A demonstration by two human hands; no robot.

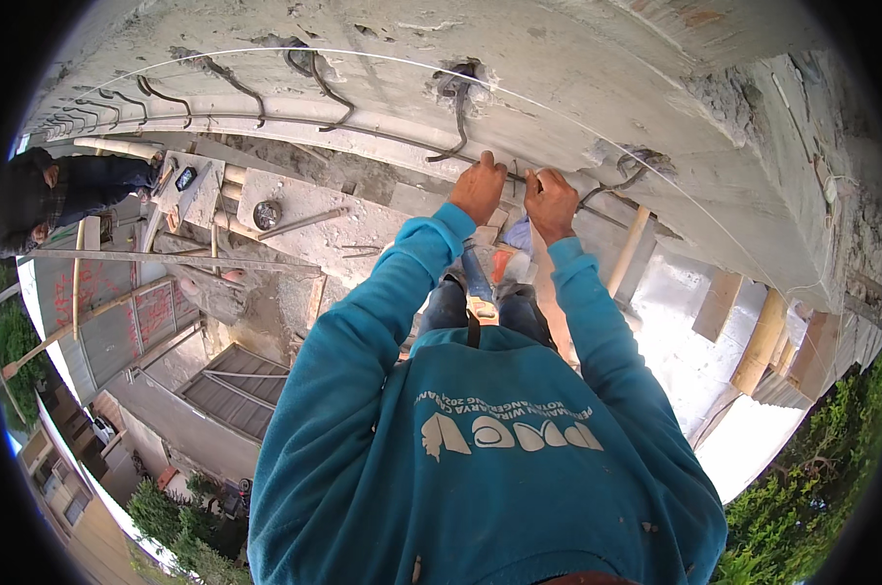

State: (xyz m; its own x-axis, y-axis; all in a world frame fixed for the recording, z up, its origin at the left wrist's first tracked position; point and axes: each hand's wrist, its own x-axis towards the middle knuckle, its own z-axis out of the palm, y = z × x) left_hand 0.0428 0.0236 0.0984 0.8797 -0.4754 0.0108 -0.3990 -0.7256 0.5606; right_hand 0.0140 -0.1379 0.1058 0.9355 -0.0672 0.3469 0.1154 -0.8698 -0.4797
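Note:
Both my arms, in teal sleeves, reach up to a concrete wall (382, 88). My left hand (478, 188) is closed, fingertips at a long thin steel bar (382, 132) that runs along the wall. Close to its right, my right hand (552, 203) is closed too, fingers bent at the same bar. Whatever either hand pinches is too small to make out. Just left of my left hand, a bent steel rod (460, 122) sticks out of a chipped hole. Another bent rod (631, 177) comes out of the wall to the right of my right hand.
A white string (363, 51) stretches across the wall. Below are scaffold boards (299, 200) with a round bowl (266, 214) and a metal bar (304, 222). Another person (46, 195) stands at far left, by a phone-like device (185, 178). Beyond the boards there is a drop.

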